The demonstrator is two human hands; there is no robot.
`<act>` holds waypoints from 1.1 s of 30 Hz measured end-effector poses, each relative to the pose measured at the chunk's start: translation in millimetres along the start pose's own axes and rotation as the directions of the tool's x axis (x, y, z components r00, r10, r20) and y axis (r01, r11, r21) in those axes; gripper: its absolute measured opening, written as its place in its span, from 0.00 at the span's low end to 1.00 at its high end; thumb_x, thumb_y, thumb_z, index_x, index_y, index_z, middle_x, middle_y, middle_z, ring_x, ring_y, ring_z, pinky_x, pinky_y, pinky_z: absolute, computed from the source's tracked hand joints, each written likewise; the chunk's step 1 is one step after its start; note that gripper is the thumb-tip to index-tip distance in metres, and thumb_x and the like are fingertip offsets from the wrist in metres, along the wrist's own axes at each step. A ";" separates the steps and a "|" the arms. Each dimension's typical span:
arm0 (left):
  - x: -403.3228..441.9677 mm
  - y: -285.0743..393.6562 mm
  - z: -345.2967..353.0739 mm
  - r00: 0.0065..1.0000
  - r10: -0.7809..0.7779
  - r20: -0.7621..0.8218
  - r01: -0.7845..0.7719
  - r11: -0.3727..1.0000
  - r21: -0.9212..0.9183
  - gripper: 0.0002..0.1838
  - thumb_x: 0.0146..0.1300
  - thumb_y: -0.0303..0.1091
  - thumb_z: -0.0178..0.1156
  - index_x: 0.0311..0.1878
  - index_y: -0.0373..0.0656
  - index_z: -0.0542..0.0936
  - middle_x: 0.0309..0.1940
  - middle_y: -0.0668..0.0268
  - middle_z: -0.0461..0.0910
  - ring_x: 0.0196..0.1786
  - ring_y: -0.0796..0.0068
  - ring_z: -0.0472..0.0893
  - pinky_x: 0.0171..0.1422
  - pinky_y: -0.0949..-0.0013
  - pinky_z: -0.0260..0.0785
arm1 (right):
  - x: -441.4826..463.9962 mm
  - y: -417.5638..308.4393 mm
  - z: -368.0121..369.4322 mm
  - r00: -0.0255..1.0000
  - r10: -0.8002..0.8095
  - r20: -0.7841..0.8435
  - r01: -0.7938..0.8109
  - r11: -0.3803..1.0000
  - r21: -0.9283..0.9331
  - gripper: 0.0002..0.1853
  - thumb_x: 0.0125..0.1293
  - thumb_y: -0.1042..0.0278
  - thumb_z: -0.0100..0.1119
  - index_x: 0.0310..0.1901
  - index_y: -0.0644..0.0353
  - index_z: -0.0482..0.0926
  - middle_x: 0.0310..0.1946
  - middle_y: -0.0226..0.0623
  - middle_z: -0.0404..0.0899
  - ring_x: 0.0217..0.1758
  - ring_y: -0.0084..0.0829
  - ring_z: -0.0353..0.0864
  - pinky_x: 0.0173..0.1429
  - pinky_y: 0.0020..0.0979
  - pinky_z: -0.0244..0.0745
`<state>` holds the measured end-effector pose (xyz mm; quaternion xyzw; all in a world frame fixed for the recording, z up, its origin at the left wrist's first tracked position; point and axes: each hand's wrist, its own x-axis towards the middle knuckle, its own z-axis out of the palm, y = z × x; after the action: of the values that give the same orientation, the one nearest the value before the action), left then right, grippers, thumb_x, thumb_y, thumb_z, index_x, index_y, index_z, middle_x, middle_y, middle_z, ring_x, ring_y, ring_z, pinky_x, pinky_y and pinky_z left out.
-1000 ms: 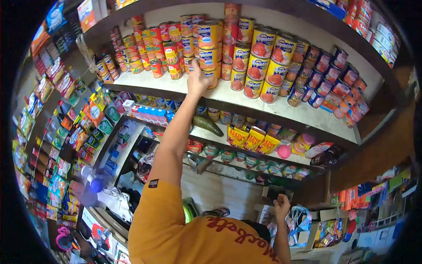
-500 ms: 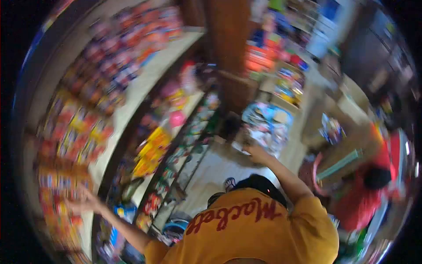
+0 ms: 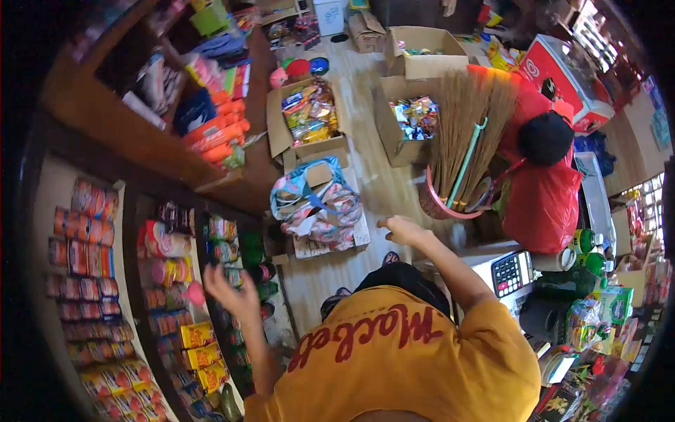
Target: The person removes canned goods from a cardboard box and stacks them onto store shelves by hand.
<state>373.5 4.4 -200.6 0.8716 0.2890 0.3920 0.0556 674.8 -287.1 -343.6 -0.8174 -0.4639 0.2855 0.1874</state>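
My left hand is raised beside the shelves on the left, its fingers spread with nothing in them. Behind it, the shelves hold canned goods, yellow packs and a round pink item. Over the floor in front of me hovers my right hand, fingers loosely bent and partly apart, with nothing visible in it. Closest to that hand is a patterned blue and pink bag on a flat box; the two do not appear to touch.
An open carton of snack packs stands ahead, with another carton to its right. Brooms stand in a pink basket. Red bags, a calculator and green bottles are at right. A wooden cabinet juts out at left.
My view has swung left-to-right from the shelves toward the floor and counter, and is sharper. My left hand has come away from the shelved goods and inward; my right hand remains in front.
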 end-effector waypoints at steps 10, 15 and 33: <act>31.1 121.8 170.8 0.687 0.257 0.680 -0.092 0.959 -0.269 0.35 0.45 0.27 0.71 0.60 0.39 0.71 0.71 0.43 0.52 0.69 0.41 0.61 0.70 0.51 0.59 | -52.5 82.9 -58.2 0.950 0.171 -0.260 -0.112 0.968 0.227 0.18 0.50 0.78 0.63 0.45 0.62 0.79 0.39 0.50 0.82 0.45 0.50 0.81 0.48 0.42 0.75; 54.4 147.0 238.7 0.441 0.328 0.836 -0.204 0.943 -0.263 0.40 0.42 0.33 0.74 0.63 0.40 0.71 0.71 0.43 0.52 0.67 0.40 0.64 0.69 0.52 0.62 | -42.5 113.4 -89.3 0.925 0.226 -0.305 -0.099 0.920 0.380 0.19 0.51 0.77 0.64 0.48 0.63 0.78 0.39 0.49 0.82 0.44 0.45 0.83 0.48 0.40 0.76; 290.1 144.2 493.3 0.430 0.283 0.857 -0.084 0.958 -0.275 0.35 0.50 0.33 0.69 0.63 0.38 0.69 0.72 0.43 0.52 0.69 0.41 0.63 0.70 0.53 0.61 | 331.6 203.2 -330.2 0.958 -0.061 -0.281 0.115 0.977 0.180 0.23 0.49 0.70 0.65 0.50 0.59 0.79 0.41 0.50 0.82 0.47 0.48 0.81 0.52 0.45 0.76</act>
<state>945.3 108.0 -303.7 0.9634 0.0811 -0.0926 0.2382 1153.5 -115.2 -303.7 -0.8051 -0.4395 0.2051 0.3413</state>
